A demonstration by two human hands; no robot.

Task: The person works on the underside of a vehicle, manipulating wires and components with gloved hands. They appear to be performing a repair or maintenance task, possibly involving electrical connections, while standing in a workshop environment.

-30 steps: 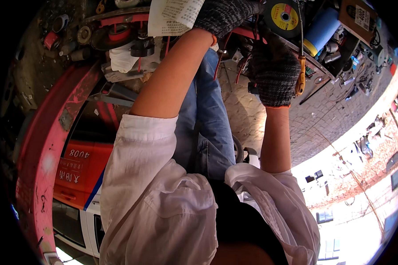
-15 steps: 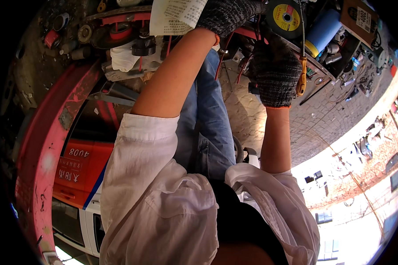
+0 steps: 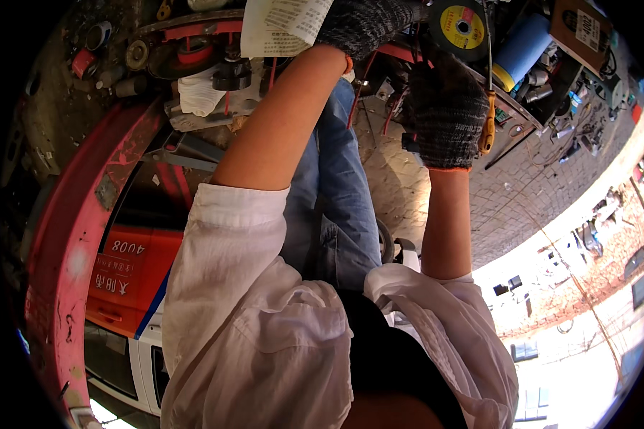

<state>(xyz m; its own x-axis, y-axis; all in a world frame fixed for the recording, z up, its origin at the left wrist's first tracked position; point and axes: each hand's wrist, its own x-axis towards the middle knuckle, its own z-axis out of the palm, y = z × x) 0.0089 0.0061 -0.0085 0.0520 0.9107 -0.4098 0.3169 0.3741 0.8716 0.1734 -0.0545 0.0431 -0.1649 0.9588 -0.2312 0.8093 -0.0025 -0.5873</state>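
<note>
My left hand (image 3: 361,30), in a dark knitted glove with an orange cuff, reaches to the top edge beside a printed paper sheet (image 3: 275,28). Its fingers are pressed together and point right; what they hold is too dark to make out. In a matching glove, my right hand (image 3: 447,118) is closed lower down on the right, its fingertips in shadow and its contents hidden. A black cutting disc with a yellow-red label (image 3: 449,32) lies just beyond it. Against its right side is a screwdriver with an orange-yellow handle (image 3: 488,129). Thin red wires (image 3: 354,104) hang between the hands.
A blue cylinder (image 3: 521,46) and a brown box (image 3: 581,32) sit on the bench at right, among metal parts. Left of my arm are a white cloth (image 3: 199,95) and a red metal beam (image 3: 71,214). Scattered tools lie on the brick paving (image 3: 508,186).
Both gloved hands have shifted very slightly, the left one a little leftward. The closed right hand keeps its place beside the screwdriver.
</note>
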